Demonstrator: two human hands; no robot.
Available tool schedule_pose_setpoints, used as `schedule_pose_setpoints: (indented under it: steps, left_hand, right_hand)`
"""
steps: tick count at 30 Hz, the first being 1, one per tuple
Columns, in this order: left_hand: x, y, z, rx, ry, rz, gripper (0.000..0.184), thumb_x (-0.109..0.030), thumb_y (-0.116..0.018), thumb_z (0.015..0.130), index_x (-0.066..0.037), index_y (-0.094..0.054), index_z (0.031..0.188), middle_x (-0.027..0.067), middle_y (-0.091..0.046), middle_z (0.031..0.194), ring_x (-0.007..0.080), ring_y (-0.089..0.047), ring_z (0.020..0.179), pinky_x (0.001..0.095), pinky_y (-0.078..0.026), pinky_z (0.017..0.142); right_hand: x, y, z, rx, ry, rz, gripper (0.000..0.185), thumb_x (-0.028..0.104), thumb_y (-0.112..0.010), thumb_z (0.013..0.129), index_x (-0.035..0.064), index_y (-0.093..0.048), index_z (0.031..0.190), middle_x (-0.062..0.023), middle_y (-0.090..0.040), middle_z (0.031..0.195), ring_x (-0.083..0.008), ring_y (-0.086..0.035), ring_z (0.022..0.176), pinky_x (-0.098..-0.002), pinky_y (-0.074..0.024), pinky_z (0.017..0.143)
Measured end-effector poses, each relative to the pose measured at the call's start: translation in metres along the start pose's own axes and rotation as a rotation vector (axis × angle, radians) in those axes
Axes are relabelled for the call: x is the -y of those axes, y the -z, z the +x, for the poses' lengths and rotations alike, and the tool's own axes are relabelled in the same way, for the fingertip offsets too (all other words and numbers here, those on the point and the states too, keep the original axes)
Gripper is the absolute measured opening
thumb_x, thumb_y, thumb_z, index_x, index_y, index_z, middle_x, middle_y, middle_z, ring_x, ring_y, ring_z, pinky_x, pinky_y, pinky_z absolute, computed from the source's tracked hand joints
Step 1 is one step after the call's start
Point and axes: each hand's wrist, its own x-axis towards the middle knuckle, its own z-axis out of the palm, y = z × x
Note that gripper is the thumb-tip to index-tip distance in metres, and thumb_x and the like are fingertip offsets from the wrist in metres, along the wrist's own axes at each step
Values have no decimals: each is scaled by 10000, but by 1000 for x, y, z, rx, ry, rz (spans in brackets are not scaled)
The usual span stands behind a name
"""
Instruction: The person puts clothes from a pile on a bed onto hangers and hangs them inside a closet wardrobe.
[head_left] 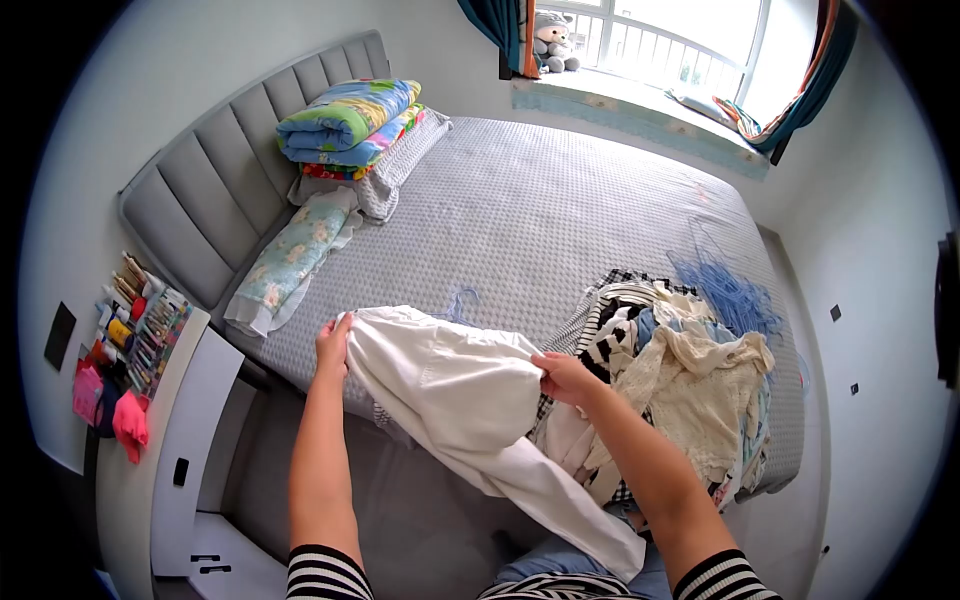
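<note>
A plain white garment point(455, 385), apparently a pair of trousers, is stretched between my hands above the near edge of the bed. My left hand point(333, 345) pinches its upper left corner. Farther right, my right hand point(566, 378) grips another edge, with the fingers closed on the cloth. One long tapering part hangs down to the lower right, its end by my jeans point(560, 565). Close to my right hand lies a heap of mixed clothes, with a cream knitted top point(705, 385) uppermost and a black-and-white striped piece point(612, 345) beside it.
The bed point(560, 190) has a grey quilted cover. Folded colourful quilts point(350, 125) and a floral pillow point(298, 255) lie by the headboard point(215, 160). Blue strings point(735, 295) spread behind the clothes. A cabinet point(190, 400) with pens and small items point(150, 330) stands left.
</note>
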Motion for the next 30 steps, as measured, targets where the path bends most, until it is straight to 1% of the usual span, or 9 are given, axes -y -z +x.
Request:
schedule_pose_setpoints:
  steps: [3, 6, 10, 14, 19, 23, 24, 27, 30]
  left_hand:
    - [33, -33, 7, -32, -6, -133, 772, -219, -724, 903, -175, -257, 1516, 192, -477, 1397, 280, -544, 1200, 381, -498, 970]
    - [86, -28, -8, -80, -142, 191, 912, -259, -761, 855, -148, -187, 1555, 247, -366, 1488, 326, -434, 1330, 436, -417, 1055]
    - [143, -41, -64, -106, -338, 825, 1084, -369, -845, 726, -165, -182, 1559, 298, -74, 1592, 464, -129, 1472, 506, -212, 1182]
    - [145, -77, -148, -246, -312, 1048, 1047, -403, -818, 752, -165, -191, 1556, 308, -75, 1587, 474, -144, 1465, 514, -229, 1170]
    - [197, -94, -217, -1, -522, 896, 882, -340, -764, 819, -109, -290, 1526, 318, -145, 1568, 496, -218, 1429, 519, -271, 1143]
    - [201, -123, -256, 25, -412, 662, 747, -147, -681, 823, -76, -363, 1495, 288, -339, 1478, 474, -340, 1364, 502, -318, 1115]
    - [205, -120, -247, 43, -445, 613, 737, -106, -657, 813, -78, -372, 1493, 279, -376, 1450, 467, -364, 1347, 497, -326, 1111]
    - [174, -106, -229, 82, -533, 714, 647, -19, -581, 769, -85, -504, 1408, 239, -429, 1405, 438, -411, 1300, 490, -343, 1092]
    - [127, -96, -230, 192, -586, 1063, 596, -17, -584, 740, -96, -584, 1330, 222, -354, 1493, 439, -366, 1330, 521, -321, 1083]
  right_hand:
    - [-2, 14, 26, -85, 15, -39, 203, 162, -555, 1005, 47, -555, 1172, -81, -642, 1059, -161, -655, 976, -297, -588, 780]
    - [-16, -23, 43, -127, 148, 165, 351, 179, -600, 973, 2, -524, 1266, -136, -642, 1132, -196, -648, 1006, -318, -568, 764]
    - [-58, 19, 66, -314, -102, -681, 721, 380, -723, 868, -42, -446, 1383, -228, -614, 1245, -314, -633, 1101, -362, -517, 886]
    - [-93, 0, 23, -332, -61, -1153, 589, 479, -674, 899, 41, -542, 1270, -137, -666, 926, -207, -652, 710, -329, -532, 577]
    - [-115, -39, -22, 3, -151, -1204, 824, 655, -648, 839, -26, -541, 1290, -265, -633, 1202, -399, -605, 1141, -425, -473, 963]
    - [-126, -56, -27, 332, -328, -662, 593, 158, -646, 911, 68, -414, 1449, -167, -648, 1144, -139, -616, 942, -274, -509, 811]
    - [-122, -63, -28, 357, -379, -482, 677, -49, -563, 872, 91, -350, 1499, -126, -598, 1280, -110, -586, 967, -259, -495, 821]
    - [-129, -69, -32, 521, -243, -191, 707, -29, -579, 889, 105, -305, 1527, -82, -548, 1353, -112, -577, 1012, -267, -494, 836]
    - [-119, -68, -37, 308, -6, -648, 591, 56, -634, 913, 111, -427, 1464, -57, -591, 1286, -102, -585, 964, -269, -500, 799]
